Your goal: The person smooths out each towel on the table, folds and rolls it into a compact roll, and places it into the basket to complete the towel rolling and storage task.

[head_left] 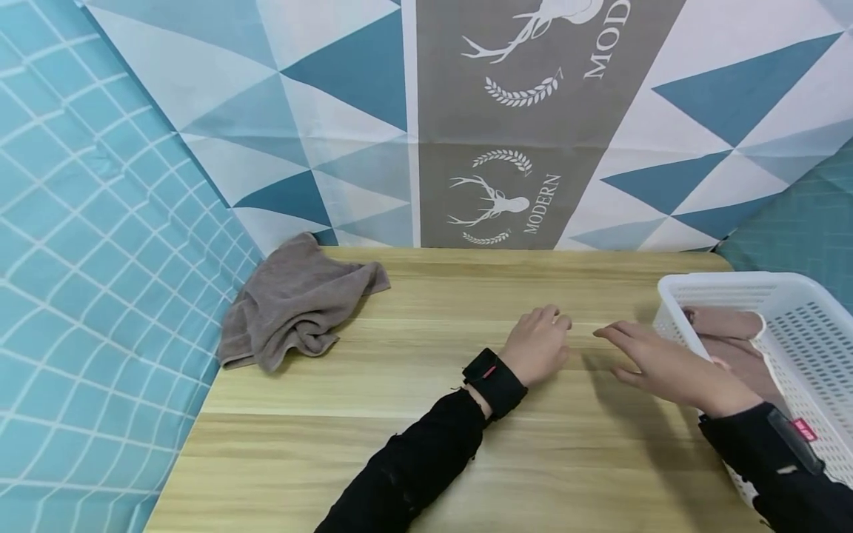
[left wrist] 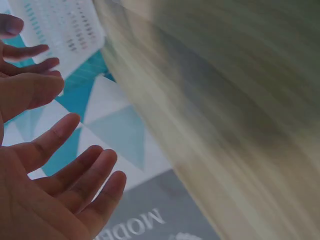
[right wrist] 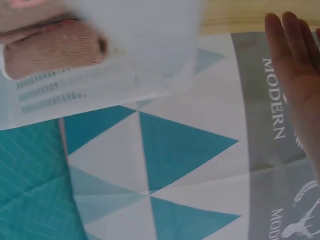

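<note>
Wooden tabletop point(head_left: 300, 444) — rolled cloth point(head_left: 726, 323) pointing sideways in basket point(head_left: 740, 279); left hand point(head_left: 537, 346), right hand point(head_left: 673, 370) — thumbs and fingers apart.

In my head view I see the black-sleeved left arm point(head_left: 413, 459) slanting up from bottom centre, its bare left hand point(head_left: 536, 344) loosely bent; the bare right hand point(head_left: 666, 364), at right, extends its fingers leftward.

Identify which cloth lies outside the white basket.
The crumpled grey-brown cloth, at the far left of the table; the pinkish-brown rolled cloths lie inside the basket.
</note>
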{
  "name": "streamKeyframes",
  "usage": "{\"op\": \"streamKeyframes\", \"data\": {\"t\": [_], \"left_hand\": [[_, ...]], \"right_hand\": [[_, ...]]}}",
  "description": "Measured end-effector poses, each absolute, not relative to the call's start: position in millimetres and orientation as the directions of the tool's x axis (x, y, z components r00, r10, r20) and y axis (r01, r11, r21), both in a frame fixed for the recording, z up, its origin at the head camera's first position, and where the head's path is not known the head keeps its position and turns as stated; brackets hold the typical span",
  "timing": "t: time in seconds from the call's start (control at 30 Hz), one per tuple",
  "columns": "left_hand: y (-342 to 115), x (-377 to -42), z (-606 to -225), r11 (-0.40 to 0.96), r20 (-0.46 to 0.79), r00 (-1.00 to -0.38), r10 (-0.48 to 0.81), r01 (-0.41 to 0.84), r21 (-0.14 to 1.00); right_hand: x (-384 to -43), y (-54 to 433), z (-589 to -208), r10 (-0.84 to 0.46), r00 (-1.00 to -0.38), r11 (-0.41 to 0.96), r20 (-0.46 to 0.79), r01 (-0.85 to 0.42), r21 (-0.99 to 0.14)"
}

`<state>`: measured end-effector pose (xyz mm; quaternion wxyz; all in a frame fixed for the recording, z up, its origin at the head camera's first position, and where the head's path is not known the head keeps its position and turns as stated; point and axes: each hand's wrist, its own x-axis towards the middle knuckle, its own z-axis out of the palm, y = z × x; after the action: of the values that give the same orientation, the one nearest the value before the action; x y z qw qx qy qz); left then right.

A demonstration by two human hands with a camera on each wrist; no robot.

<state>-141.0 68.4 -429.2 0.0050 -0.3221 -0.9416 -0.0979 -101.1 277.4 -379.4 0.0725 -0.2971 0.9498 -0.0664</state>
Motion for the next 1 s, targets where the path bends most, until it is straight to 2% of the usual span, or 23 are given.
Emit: {"op": "streamKeyframes", "data": {"t": [0.3, 0.47, 0.6, 0.8, 1.0], "left_hand": [[25, -150, -439, 0.826, 0.026, -0.848, 0.529, 0.522, 0.213], [-1, -152, -448, 0.846, 0.006, -0.864, 0.504, 0.495, 0.200], [-18, -149, -453, 0.860, -0.070, -0.865, 0.496, 0.479, 0.177], [-36, -148, -451, 0.882, -0.175, -0.865, 0.470, 0.452, 0.136], [-65, -148, -454, 0.897, -0.178, -0.882, 0.437, 0.413, 0.158]], "right_hand": [[-115, 247, -392, -0.619, -0.774, 0.779, -0.134, -0.583, -0.230], [-121, 232, -407, -0.591, -0.765, 0.792, -0.255, -0.493, -0.360], [-125, 219, -415, -0.583, -0.746, 0.793, -0.321, -0.436, -0.426], [-133, 199, -418, -0.606, -0.741, 0.779, -0.291, -0.476, -0.409], [-145, 173, -426, -0.613, -0.731, 0.776, -0.300, -0.485, -0.403]]}}
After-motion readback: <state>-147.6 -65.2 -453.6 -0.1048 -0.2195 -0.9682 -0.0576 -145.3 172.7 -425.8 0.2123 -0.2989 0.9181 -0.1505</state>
